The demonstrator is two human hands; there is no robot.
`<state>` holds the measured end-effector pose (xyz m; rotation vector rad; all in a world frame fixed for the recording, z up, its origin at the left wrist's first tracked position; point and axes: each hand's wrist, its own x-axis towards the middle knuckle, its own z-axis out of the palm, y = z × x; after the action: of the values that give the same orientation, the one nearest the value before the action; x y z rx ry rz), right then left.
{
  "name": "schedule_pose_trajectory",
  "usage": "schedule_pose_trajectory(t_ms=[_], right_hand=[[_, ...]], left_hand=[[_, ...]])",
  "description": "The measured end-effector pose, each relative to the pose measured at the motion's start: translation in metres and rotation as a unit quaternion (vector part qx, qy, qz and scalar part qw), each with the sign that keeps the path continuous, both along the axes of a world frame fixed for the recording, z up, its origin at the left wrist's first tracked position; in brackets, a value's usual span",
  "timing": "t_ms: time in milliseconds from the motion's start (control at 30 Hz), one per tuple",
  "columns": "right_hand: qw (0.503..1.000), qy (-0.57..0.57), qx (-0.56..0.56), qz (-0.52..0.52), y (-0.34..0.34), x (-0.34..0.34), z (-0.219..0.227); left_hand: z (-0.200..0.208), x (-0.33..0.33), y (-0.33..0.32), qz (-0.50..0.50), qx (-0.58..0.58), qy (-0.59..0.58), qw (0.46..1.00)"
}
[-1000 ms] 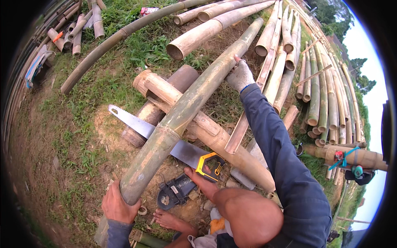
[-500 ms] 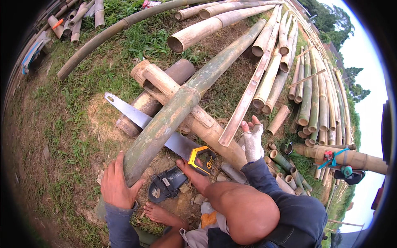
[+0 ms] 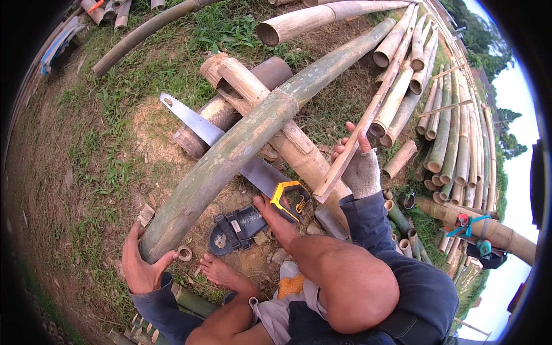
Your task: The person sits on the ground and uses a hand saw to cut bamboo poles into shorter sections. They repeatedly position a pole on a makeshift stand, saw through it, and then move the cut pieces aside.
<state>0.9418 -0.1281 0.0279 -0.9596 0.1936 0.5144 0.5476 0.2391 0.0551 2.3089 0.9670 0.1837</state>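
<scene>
Bamboo pole (image 3: pixel 236 150), green and unsplit, lying at centre across a notched bamboo beam (image 3: pixel 299 146), its near end toward 8 o'clock and its far end toward 1 o'clock. Left hand (image 3: pixel 142 265), at 8 o'clock: thumb and fingers spread in a wide C about the near end; whether they truly grip cannot be told. Right hand (image 3: pixel 363 169), gloved, at 3 o'clock: closed around a split bamboo strip (image 3: pixel 334 177), thumb to its right edge, fingertips at its left. For sound handling, the left palm should steady the pole against rolling, while the strip is best held by its flat faces, since split edges may cut bare fingertips. Handsaw (image 3: pixel 261 172): passes beneath the pole, tip toward 10 o'clock, handle toward 5; the bare foot (image 3: pixel 280 221) beside it would be safer clear of the blade. Sandal (image 3: pixel 241 227) at 7 o'clock; stacked poles (image 3: pixel 445 126) between 2 and 3 o'clock.
</scene>
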Motion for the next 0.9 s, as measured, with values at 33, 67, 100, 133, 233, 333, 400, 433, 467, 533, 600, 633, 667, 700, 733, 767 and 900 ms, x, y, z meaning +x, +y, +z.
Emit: schedule_pose_trajectory(t_ms=[33,67,100,133,233,333,400,433,467,533,600,633,667,700,733,767,900], right_hand=[[0.999,0.001,0.022,0.042,-0.002,-0.003,0.000],[0.989,0.015,0.112,0.095,-0.005,0.000,-0.001],[0.990,0.040,0.127,0.052,-0.008,0.003,-0.005],[0.988,0.061,0.141,0.009,-0.011,0.011,-0.009],[0.971,0.096,0.212,-0.055,-0.021,0.035,-0.029],[0.968,0.075,0.222,-0.094,-0.026,0.054,-0.049],[0.956,0.052,0.284,-0.040,-0.024,0.061,-0.054],[0.946,0.060,0.318,-0.027,-0.023,0.064,-0.052],[0.945,0.033,0.325,0.010,-0.021,0.067,-0.049],[0.936,0.024,0.349,0.043,-0.015,0.071,-0.037],[0.995,-0.062,0.060,-0.043,-0.009,0.070,-0.021],[0.989,-0.113,-0.067,-0.064,-0.006,0.068,-0.015],[0.988,-0.117,-0.068,-0.076,-0.003,0.065,-0.009],[0.984,-0.103,-0.110,-0.098,0.000,0.061,-0.005],[0.981,-0.098,-0.140,-0.094,0.003,0.057,-0.004],[0.975,-0.109,-0.167,-0.098,0.005,0.053,-0.004],[0.955,-0.066,-0.268,-0.112,0.012,0.046,-0.015]], left_hand=[[0.002,-0.015,0.005,0.022,0.016,0.022,0.999],[0.003,-0.032,0.010,0.038,0.025,0.027,0.999],[0.003,-0.048,0.013,0.052,0.032,0.030,0.998],[0.003,-0.065,0.018,0.080,0.002,0.016,0.997],[-0.026,-0.090,0.024,0.110,-0.125,-0.120,0.979],[-0.079,-0.072,0.012,0.127,-0.252,-0.304,0.910],[-0.106,-0.050,-0.009,0.190,-0.326,-0.469,0.799],[-0.108,-0.044,-0.015,0.255,-0.320,-0.492,0.769],[-0.108,-0.037,-0.019,0.310,-0.322,-0.511,0.734],[-0.101,-0.024,-0.024,0.384,-0.328,-0.547,0.667],[-0.089,-0.011,-0.026,0.467,-0.320,-0.550,0.614],[-0.084,-0.005,-0.028,0.494,-0.323,-0.546,0.595],[-0.079,0.001,-0.033,0.492,-0.334,-0.540,0.596],[-0.077,0.009,-0.038,0.487,-0.331,-0.542,0.600],[-0.077,0.018,-0.044,0.499,-0.333,-0.533,0.597],[-0.077,0.027,-0.049,0.500,-0.338,-0.526,0.599],[-0.080,0.066,-0.054,0.473,-0.349,-0.479,0.652]])
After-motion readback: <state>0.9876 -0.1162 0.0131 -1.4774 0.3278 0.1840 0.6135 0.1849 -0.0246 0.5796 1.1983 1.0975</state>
